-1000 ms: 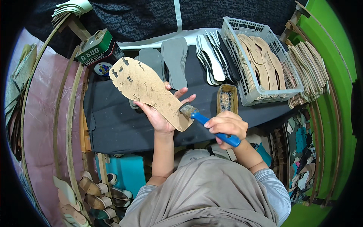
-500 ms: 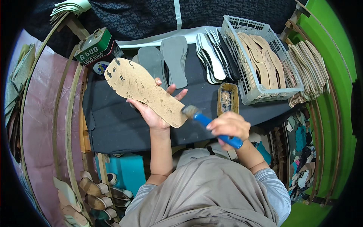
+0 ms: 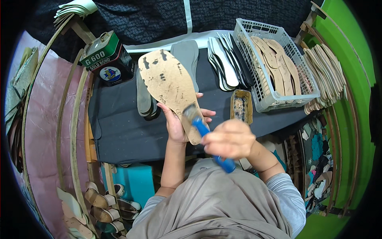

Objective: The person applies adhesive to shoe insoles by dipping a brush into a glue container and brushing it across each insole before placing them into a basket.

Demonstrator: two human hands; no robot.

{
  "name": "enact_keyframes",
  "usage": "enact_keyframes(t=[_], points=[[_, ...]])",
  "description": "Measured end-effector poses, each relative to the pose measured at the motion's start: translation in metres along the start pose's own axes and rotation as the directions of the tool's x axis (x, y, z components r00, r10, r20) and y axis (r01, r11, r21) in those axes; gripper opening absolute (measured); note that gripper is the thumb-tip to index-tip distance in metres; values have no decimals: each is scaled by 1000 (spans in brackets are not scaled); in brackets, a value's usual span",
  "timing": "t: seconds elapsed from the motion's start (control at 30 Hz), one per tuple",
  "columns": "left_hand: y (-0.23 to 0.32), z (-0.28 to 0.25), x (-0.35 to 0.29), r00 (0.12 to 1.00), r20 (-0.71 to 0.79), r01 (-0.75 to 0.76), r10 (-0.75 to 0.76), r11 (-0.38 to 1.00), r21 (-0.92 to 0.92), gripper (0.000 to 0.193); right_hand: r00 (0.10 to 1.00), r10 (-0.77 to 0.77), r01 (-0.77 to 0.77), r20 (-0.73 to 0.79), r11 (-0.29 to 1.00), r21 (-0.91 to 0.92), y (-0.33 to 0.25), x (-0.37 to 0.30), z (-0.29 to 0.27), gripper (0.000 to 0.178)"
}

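A tan insole (image 3: 165, 79) with dark smudges rests in my left hand (image 3: 175, 125), palm beneath it and fingers round its edges. My right hand (image 3: 230, 139) is closed round the blue handle of a brush (image 3: 201, 126). The bristles meet the insole's narrower part, blurred by motion. Right of the brush sits a tan trough-like container (image 3: 241, 106), dark residue inside. Behind the held insole, grey insoles (image 3: 187, 51) lie in stacks, partly hidden.
A green and black metal can (image 3: 108, 59) stands at the back left of the black-covered table (image 3: 115, 131). White and black insoles (image 3: 223, 61) lie beside a white plastic crate (image 3: 274, 99) of tan pieces. More insoles (image 3: 326, 75) lean at the far right. Shoes (image 3: 101, 205) fill a lower left rack.
My left hand has shifted right and turned the insole more upright. The brush has moved left and slightly down along the insole, from its end to its narrower part.
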State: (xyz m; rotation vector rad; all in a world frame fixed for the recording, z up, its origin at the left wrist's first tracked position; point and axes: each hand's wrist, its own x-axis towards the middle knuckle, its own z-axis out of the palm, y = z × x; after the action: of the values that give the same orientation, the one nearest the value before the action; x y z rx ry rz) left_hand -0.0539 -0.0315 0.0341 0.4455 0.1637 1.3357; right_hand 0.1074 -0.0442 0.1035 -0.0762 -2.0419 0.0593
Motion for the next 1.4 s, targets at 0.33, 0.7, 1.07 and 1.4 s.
enact_keyframes(t=[0.33, 0.7, 1.07, 1.4], points=[[-2, 9, -13, 990, 70, 85, -124, 911, 404, 98, 934, 138, -176, -329, 980, -89, 24, 31, -20, 27], [2, 11, -7, 997, 68, -11, -27, 867, 498, 96, 957, 214, -212, -195, 977, 30, 10, 23, -23, 23], [-10, 16, -4, 994, -70, -35, 87, 842, 539, 98, 994, 89, -91, -57, 996, -22, 4, 12, -18, 19], [-18, -5, -3, 999, 14, 19, -40, 720, 694, 87, 992, 41, -62, -121, 982, -176, 19, 31, -4, 10]])
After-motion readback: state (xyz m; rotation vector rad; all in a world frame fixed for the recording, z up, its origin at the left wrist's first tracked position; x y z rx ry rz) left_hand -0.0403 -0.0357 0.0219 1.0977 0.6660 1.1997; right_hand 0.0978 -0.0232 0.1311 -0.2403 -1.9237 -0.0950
